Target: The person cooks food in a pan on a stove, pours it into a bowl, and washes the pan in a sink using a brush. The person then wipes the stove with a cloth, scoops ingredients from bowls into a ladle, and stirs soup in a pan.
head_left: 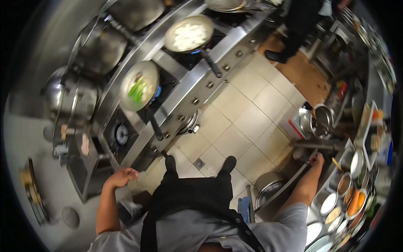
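My left hand hangs with loosely curled fingers and nothing visible in it, below the front corner of the stove. Its nearest pan holds green vegetable pieces and a few pale ones over a blue flame. Farther along, a second pan contains white chunks, also over a flame. On the right, my right hand reaches to the edge of the prep counter. Its fingers are closed, and what they grip, if anything, is too small to make out.
Several containers of ingredients, including orange pieces, line the right counter. A metal pot stands beyond my right hand. A large pot sits low by the counter. Another person's dark-clothed leg is at the far end. Tiled floor lies between.
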The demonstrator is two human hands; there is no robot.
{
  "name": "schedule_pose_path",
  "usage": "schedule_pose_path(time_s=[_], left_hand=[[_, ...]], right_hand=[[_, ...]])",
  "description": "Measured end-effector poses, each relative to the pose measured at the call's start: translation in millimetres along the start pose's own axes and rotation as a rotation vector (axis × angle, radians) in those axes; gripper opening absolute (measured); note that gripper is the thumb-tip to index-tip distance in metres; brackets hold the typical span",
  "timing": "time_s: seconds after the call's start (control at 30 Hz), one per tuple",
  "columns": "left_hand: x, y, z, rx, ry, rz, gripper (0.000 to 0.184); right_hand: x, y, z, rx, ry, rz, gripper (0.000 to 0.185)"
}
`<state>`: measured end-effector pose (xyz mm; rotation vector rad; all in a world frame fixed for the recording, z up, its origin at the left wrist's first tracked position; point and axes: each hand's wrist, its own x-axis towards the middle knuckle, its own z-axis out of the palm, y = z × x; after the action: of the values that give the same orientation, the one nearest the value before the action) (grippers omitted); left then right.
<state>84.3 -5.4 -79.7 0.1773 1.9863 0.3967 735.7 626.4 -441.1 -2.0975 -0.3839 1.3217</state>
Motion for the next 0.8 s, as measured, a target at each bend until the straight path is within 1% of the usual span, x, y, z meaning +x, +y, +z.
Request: schedule_pose_path(time_s=[0.03, 0.07, 0.1, 0.13, 0.2, 0.23, 0.27, 0.33, 0.37, 0.4, 0.43, 0.47, 0.5, 0.53, 0.57, 0.6, 0.63, 0.67, 0.73, 0.77, 0.8], left_hand=[[-2, -21, 9, 0.004, 0.084, 0.001, 0.019], [6, -63, 14, -0.023, 0.161, -0.023, 0.02], [8, -101, 18, 0.104, 0.231, -0.062, 0.022], [3, -130, 24, 0.235, 0.29, -0.103, 0.025], [-14, -167, 38, 0.133, 0.277, -0.318, 0.029], [-21, -183, 44, 0.082, 0.263, -0.419, 0.032], [-23, -203, 48, 0.031, 0.261, -0.459, 0.033], [-29, -250, 62, -0.091, 0.264, -0.548, 0.037], [-35, -266, 72, -0.091, 0.368, -0.484, 0.039], [-43, -269, 77, -0.08, 0.466, -0.441, 0.044], [-35, -310, 82, 0.001, 0.537, -0.465, 0.05], [-35, -314, 69, 0.104, 0.405, -0.582, 0.06], [-40, -309, 69, 0.113, 0.556, -0.686, 0.069], [-47, -303, 65, -0.003, 0.668, -0.74, 0.074], [-44, -315, 57, -0.052, 0.743, -0.77, 0.074], [-40, -331, 48, -0.101, 0.828, -0.769, 0.073], [-35, -348, 41, -0.149, 0.918, -0.771, 0.071], [-26, -370, 32, -0.198, 1.005, -0.771, 0.07], [0, -426, 20, -0.243, 1.224, -0.65, 0.067], [15, -455, 6, -0.257, 1.336, -0.586, 0.065], [26, -482, -14, -0.269, 1.394, -0.578, 0.064]], right_hand=[[28, -3, -5, 0.068, -0.062, 0.0, 0.02], [27, -9, -4, 0.144, -0.046, -0.09, 0.032], [21, -24, -1, 0.049, 0.119, -0.053, 0.039], [63, -22, -13, 0.109, -0.075, -0.035, 0.046], [-3, -19, 5, 0.106, 0.174, -0.312, 0.045], [-3, -12, 13, -0.002, 0.197, -0.308, 0.047], [2, 7, 20, -0.109, 0.219, -0.306, 0.049], [-4, 65, 38, -0.453, 0.084, -0.525, 0.049], [14, 103, 45, -0.636, -0.011, -0.462, 0.046], [-16, 126, 66, -0.92, -0.148, -0.484, 0.042], [-55, 145, 89, -1.569, -0.432, -0.735, 0.038], [-91, 168, 100, -2.041, -0.716, -1.106, 0.034], [-125, 195, 102, -2.194, -0.906, -1.296, 0.031], [-158, 212, 104, -2.205, -1.032, -1.27, 0.029], [-192, 231, 113, -2.014, -1.032, -0.87, 0.028], [-227, 250, 122, -1.702, -0.963, -0.492, 0.028], [-260, 268, 130, -1.419, -0.831, -0.241, 0.028], [-295, 275, 140, -1.276, -0.76, -0.063, 0.032], [-368, 286, 150, -1.21, -0.955, -0.253, 0.02], [-390, 289, 159, -1.266, -1.03, -0.305, 0.02], [-406, 299, 164, -1.32, -1.103, -0.348, 0.021]])
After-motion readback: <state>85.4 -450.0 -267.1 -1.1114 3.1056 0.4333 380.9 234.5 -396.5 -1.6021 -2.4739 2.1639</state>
